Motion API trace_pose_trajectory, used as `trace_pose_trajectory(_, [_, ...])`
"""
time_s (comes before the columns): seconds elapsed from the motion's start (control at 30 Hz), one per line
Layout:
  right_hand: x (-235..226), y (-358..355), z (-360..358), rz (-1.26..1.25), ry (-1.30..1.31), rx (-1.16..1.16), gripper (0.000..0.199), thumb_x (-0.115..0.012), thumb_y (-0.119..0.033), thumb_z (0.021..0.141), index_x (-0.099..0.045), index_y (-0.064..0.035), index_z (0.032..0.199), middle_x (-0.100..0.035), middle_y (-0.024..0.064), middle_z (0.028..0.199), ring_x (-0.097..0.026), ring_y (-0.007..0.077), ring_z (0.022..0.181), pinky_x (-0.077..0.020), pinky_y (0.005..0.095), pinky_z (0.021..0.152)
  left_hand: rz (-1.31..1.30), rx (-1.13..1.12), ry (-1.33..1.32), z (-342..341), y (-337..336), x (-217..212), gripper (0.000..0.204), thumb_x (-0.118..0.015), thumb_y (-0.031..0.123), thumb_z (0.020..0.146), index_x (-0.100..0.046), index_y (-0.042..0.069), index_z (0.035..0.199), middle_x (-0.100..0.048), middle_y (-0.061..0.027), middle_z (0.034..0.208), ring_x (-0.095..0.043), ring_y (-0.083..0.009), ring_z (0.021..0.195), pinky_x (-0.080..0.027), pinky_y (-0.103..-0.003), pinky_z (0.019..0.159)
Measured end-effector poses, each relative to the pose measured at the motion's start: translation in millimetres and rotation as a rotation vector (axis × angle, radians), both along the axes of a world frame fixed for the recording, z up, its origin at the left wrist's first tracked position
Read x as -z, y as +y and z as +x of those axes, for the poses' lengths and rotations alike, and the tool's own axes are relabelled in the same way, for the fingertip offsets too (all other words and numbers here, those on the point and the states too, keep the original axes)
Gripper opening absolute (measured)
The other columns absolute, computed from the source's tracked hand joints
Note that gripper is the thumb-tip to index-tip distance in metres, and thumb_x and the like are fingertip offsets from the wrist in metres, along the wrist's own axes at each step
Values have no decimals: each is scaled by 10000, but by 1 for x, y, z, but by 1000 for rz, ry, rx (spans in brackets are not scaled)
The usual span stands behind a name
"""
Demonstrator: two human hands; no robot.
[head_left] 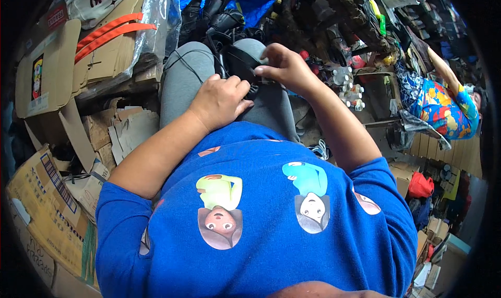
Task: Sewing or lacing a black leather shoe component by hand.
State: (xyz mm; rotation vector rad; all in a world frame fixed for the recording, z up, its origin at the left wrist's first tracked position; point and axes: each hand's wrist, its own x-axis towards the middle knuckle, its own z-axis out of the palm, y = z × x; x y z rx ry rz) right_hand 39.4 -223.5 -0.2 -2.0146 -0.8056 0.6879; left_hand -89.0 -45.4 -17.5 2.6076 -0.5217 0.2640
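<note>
I sit with grey-trousered knees (185,79) and a blue printed shirt (271,214) below. A black shoe-like item (237,62) with a thin black cord rests on my lap. My left hand (219,101) presses down on its near end, fingers curled. My right hand (284,67) grips its far right side, fingertips pinched at the edge. Most of the item is hidden under my hands.
Flattened cardboard boxes (52,89) with orange straps (109,32) pile up on my left. Black shoes and blue plastic (229,6) lie ahead. Small clear bottles (349,87) stand on the right. Another person in a colourful patterned garment (436,105) sits at far right.
</note>
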Motion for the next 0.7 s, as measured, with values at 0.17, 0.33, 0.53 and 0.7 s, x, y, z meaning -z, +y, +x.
trace_pose_trajectory(0.17, [-27,0,-16,-258,162,-82,328,-650,-289,869,-556,-11,723,-474,-40,645,-412,46,636,-360,258,552,20,21,-32,-3,-1,-1,287,-700,301,740,-558,74,845,-538,-82,754,-562,-265,692,-431,-368,657])
trace_pose_trajectory(0.33, [-37,-6,-15,-318,46,-187,271,-628,-208,860,-534,-11,700,-447,-17,628,-405,63,626,-353,269,549,47,50,-28,0,5,-7,301,-700,301,743,-563,73,883,-547,-85,754,-569,-269,685,-428,-367,655])
trace_pose_trajectory(0.53, [-83,-41,-20,-94,285,148,264,-636,-208,849,-558,3,711,-443,-25,624,-423,65,630,-373,260,563,-494,-137,325,25,40,-19,178,-664,208,803,-690,43,864,-644,-91,902,-605,-203,779,-462,-305,747])
trace_pose_trajectory(0.7, [-58,-20,-23,-91,-253,-70,248,-662,-62,809,-701,-142,1040,-520,27,726,-526,131,664,-429,276,631,-466,85,354,71,43,3,140,-650,158,800,-678,48,883,-609,-76,856,-576,-195,866,-449,-297,778])
